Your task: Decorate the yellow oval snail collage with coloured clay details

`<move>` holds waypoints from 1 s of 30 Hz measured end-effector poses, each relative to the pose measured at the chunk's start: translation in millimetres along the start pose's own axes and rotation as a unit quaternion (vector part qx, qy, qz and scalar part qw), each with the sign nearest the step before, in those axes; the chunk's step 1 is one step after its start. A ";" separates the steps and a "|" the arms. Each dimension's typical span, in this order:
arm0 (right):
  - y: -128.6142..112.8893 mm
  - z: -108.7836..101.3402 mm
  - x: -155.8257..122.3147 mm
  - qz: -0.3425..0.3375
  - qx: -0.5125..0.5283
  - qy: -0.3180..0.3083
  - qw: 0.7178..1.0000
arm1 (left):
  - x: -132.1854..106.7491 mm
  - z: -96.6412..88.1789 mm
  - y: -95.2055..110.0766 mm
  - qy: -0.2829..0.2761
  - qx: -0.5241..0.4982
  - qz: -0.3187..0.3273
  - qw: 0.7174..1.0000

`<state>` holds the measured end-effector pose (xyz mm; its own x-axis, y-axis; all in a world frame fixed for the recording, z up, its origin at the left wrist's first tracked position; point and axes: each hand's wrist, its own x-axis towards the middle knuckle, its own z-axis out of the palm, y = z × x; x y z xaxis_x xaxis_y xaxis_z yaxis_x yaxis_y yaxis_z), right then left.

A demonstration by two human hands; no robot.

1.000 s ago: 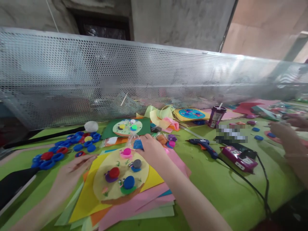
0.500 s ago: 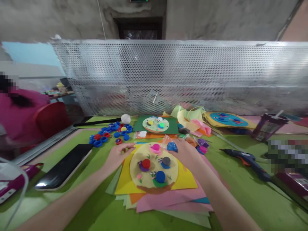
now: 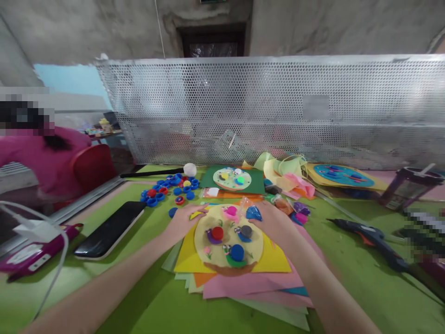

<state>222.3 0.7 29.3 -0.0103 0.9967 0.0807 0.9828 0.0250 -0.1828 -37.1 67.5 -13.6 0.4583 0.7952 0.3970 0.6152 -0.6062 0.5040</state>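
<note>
A pale yellow felt disc (image 3: 227,246) lies on a stack of coloured sheets (image 3: 250,285). On the disc sit bottle-cap snails in red, grey, blue and pink. My left hand (image 3: 184,220) rests on the stack's far left edge, its fingers curled on a small yellow scrap. My right hand (image 3: 274,222) lies at the disc's far right edge, fingers bent down beside a blue cap piece (image 3: 253,213). Whether it grips the piece is hidden.
Blue and red bottle caps (image 3: 167,188) lie scattered at the back left. A black phone (image 3: 109,229) lies to the left, a glue gun (image 3: 370,234) to the right. A second cap disc on green felt (image 3: 232,178) sits behind. A perforated metal screen (image 3: 264,106) bounds the table.
The view has swung left and steadied. My left hand has slid right onto the stack's edge; my right hand has stayed at the disc's far right.
</note>
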 end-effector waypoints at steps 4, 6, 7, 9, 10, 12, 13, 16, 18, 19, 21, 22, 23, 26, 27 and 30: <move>-5.4 -3.6 -4.3 -0.009 0.007 -0.003 1.000 | 5.8 9.2 -1.1 -0.013 0.042 0.037 0.998; -7.5 -5.7 -6.4 -0.011 0.009 -0.003 1.000 | 8.3 13.4 -3.2 -0.007 0.068 0.040 0.997; -8.4 -6.5 -7.2 -0.011 0.009 -0.003 1.000 | 9.3 15.0 -4.4 -0.002 0.081 0.039 0.996; -9.6 -7.2 -8.3 -0.013 0.008 -0.004 1.000 | 11.2 17.1 -6.7 0.008 0.103 0.038 0.994; -9.9 -7.2 -8.5 -0.013 0.007 -0.004 1.000 | 12.2 17.7 -7.5 0.012 0.113 0.037 0.993; -10.1 -6.6 -8.4 -0.014 0.004 -0.006 1.000 | 13.9 18.0 -8.1 0.016 0.132 0.036 0.990; -10.0 -6.2 -8.3 -0.014 0.003 -0.007 1.000 | 14.7 17.9 -8.0 0.018 0.141 0.036 0.989; -9.5 -5.4 -7.7 -0.013 -0.001 -0.012 1.000 | 16.2 18.1 -6.3 0.014 0.169 0.041 0.985; -9.0 -5.0 -7.3 -0.012 -0.004 -0.014 1.000 | 15.9 18.6 -4.3 0.003 0.185 0.051 0.981; -8.8 -4.8 -7.2 -0.011 -0.005 -0.015 1.000 | 15.3 18.9 -3.2 -0.006 0.193 0.058 0.980; -8.5 -4.5 -7.2 -0.011 -0.008 -0.016 1.000 | 13.4 18.8 -1.0 -0.025 0.206 0.072 0.975; -8.5 -4.6 -7.3 -0.012 -0.008 -0.017 1.000 | 12.1 18.2 0.0 -0.035 0.212 0.079 0.973; -8.5 -4.8 -7.6 -0.013 -0.008 -0.016 1.000 | 10.6 17.3 0.7 -0.045 0.217 0.086 0.971; -9.2 -6.8 -9.1 -0.016 -0.008 -0.013 1.000 | 6.2 12.8 1.1 -0.063 0.229 0.102 0.966; -9.6 -7.8 -9.6 -0.017 -0.008 -0.012 1.000 | 5.0 11.2 0.7 -0.065 0.234 0.104 0.965; -10.7 -10.6 -11.0 -0.017 -0.010 -0.011 1.000 | 3.0 7.0 -0.8 -0.065 0.245 0.107 0.961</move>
<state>213.9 -11.3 40.7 -0.0473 0.9968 0.0651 0.9855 0.0572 -0.1598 -31.7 70.4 -18.2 0.6648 0.6672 0.3359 0.7118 -0.7023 -0.0139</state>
